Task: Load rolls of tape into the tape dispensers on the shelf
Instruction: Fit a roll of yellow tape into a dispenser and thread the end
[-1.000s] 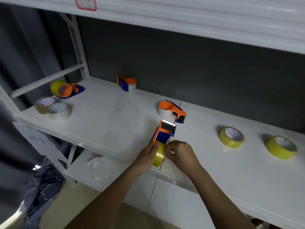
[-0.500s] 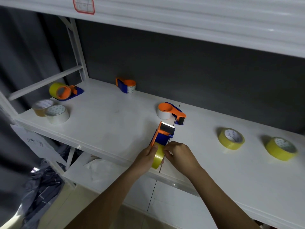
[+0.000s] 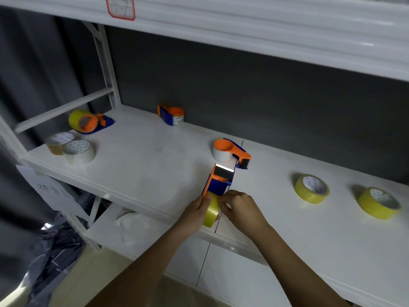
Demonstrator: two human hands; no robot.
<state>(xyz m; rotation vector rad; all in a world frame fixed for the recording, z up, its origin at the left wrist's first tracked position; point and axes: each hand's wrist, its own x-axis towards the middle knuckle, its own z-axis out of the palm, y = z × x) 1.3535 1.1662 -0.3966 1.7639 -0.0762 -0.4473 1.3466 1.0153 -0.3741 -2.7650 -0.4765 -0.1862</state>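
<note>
Yellow roll (image 3: pixel 211 212) seated in dispenser (image 3: pixel 218 181), near shelf (image 3: pixel 141 173) edge; left hand (image 3: pixel 197 210) grips both, right hand (image 3: pixel 240 209) pinches tape end. Next, likely: thread toward blade.

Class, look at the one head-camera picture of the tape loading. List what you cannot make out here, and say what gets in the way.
- Head view: the hub of the yellow roll in the dispenser is covered by the left hand and right hand.
- Head view: the red-bordered label is cut by the top edge, its writing too faint.
- Head view: the paper sign is blurred.
</note>
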